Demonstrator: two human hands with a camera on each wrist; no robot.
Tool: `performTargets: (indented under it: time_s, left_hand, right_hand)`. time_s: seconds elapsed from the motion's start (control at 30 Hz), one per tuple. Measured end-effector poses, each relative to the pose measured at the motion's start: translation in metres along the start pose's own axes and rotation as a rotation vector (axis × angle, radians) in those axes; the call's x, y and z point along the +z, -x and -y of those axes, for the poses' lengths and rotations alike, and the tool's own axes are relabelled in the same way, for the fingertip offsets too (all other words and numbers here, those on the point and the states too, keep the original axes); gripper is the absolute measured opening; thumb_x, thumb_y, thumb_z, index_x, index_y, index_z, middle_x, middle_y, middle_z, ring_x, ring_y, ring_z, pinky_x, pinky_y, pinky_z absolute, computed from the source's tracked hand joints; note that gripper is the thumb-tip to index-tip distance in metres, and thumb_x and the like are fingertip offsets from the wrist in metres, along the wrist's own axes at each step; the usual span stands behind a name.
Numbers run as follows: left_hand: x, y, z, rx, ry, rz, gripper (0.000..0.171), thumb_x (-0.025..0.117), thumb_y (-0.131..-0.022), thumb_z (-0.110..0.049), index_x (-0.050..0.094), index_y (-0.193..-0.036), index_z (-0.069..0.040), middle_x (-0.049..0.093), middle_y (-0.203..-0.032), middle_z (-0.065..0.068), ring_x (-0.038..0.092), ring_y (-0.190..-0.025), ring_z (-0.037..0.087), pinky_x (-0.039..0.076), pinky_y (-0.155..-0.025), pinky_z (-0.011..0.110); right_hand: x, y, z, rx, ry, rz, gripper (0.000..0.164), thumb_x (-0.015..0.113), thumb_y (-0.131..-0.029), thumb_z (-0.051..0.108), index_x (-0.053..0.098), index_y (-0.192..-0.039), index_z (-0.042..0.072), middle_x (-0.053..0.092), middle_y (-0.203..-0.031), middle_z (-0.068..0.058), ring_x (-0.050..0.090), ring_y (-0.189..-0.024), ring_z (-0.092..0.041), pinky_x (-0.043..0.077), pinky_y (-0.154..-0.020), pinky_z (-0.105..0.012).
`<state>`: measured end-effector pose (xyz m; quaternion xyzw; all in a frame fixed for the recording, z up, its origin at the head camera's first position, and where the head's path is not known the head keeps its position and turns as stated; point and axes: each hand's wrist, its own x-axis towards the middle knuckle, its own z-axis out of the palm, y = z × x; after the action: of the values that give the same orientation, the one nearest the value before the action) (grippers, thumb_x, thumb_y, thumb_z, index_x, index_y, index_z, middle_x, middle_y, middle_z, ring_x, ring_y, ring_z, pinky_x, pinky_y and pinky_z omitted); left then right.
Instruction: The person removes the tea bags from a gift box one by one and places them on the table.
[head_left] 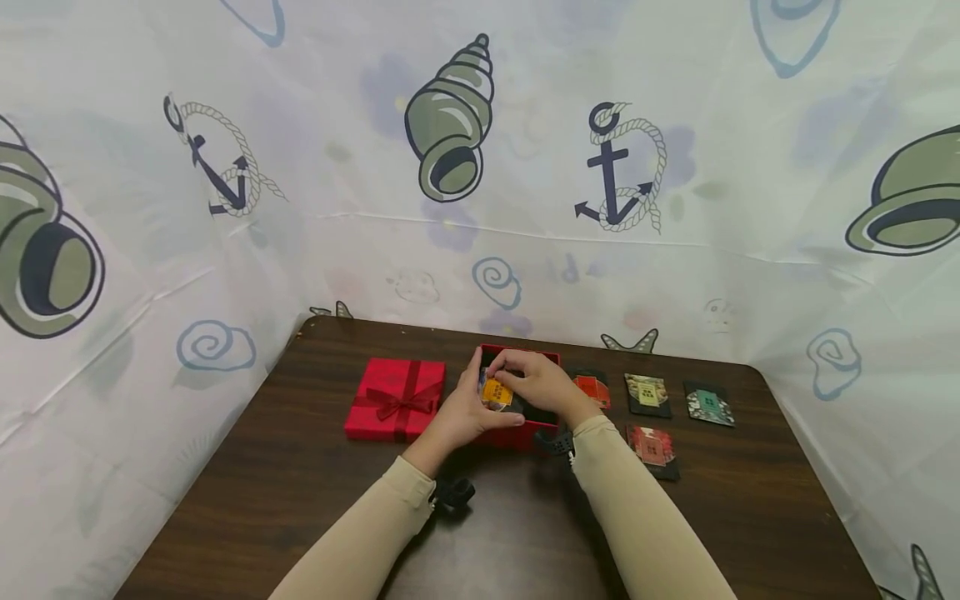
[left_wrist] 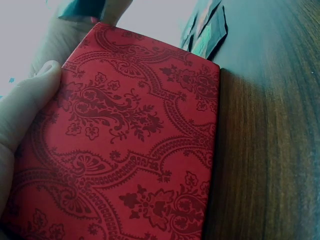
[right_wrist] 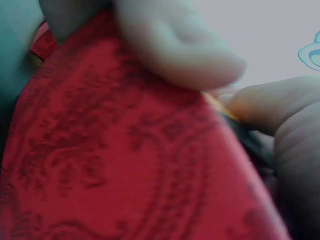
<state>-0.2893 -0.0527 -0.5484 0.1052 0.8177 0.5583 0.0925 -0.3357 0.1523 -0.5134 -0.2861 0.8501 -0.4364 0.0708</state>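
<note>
An open red gift box [head_left: 517, 437] with a dark floral pattern sits on the table, its patterned wall [left_wrist: 125, 125] filling much of the left wrist view. My left hand [head_left: 461, 414] grips its left corner, the thumb lying along the near wall. Reaching in from the right, my right hand [head_left: 542, 385] pinches a dark packet with a yellow label [head_left: 497, 393] at the box's left side. In the right wrist view, fingers [right_wrist: 305, 125] meet by the packet's yellow edge behind the wall. The rest of the box's contents is largely hidden by the hands.
The red lid [head_left: 382, 423] with a ribbon bow lies left of the box. To the right are flat dark packets: an orange-red one [head_left: 594, 390], a cream-yellow one [head_left: 647, 394], a green one [head_left: 709, 405] and, nearer me, a red one [head_left: 652, 450]. A printed curtain [head_left: 525, 275] hangs behind the table.
</note>
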Motion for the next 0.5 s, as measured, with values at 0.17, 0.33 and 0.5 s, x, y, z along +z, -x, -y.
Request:
performTargets:
  time_s: [0.17, 0.33, 0.5]
  left_hand:
    - [0.000, 0.000, 0.000, -0.024, -0.011, -0.012, 0.145, 0.099, -0.072, -0.058, 0.002, -0.177, -0.034, 0.019, -0.182, 0.016, 0.040, -0.157, 0.046, 0.039, -0.125, 0.069]
    - [0.000, -0.001, 0.000, -0.030, -0.016, -0.016, 0.146, 0.099, -0.071, -0.058, 0.002, -0.177, -0.035, 0.020, -0.182, 0.016, 0.039, -0.159, 0.045, 0.038, -0.125, 0.070]
    - [0.000, -0.001, 0.000, -0.029, -0.019, -0.014, 0.146, 0.099, -0.070, -0.059, 0.002, -0.177, -0.035, 0.020, -0.182, 0.015, 0.041, -0.157, 0.045, 0.039, -0.125, 0.069]
  right_hand:
    - [0.004, 0.008, -0.001, -0.015, -0.084, -0.143, 0.014, 0.064, -0.112, 0.030, 0.076, -0.119, 0.028, 0.075, -0.126, 0.005, 0.068, -0.120, -0.022, 0.058, -0.110, -0.055]
    - [0.007, 0.013, -0.002, -0.029, -0.083, -0.205, 0.017, 0.062, -0.113, 0.032, 0.074, -0.125, 0.029, 0.075, -0.132, 0.006, 0.070, -0.123, -0.021, 0.056, -0.113, -0.057]
    - [0.010, 0.016, -0.002, -0.064, -0.014, -0.242, 0.019, 0.060, -0.114, 0.033, 0.075, -0.126, 0.032, 0.075, -0.132, 0.013, 0.072, -0.122, -0.015, 0.059, -0.110, -0.055]
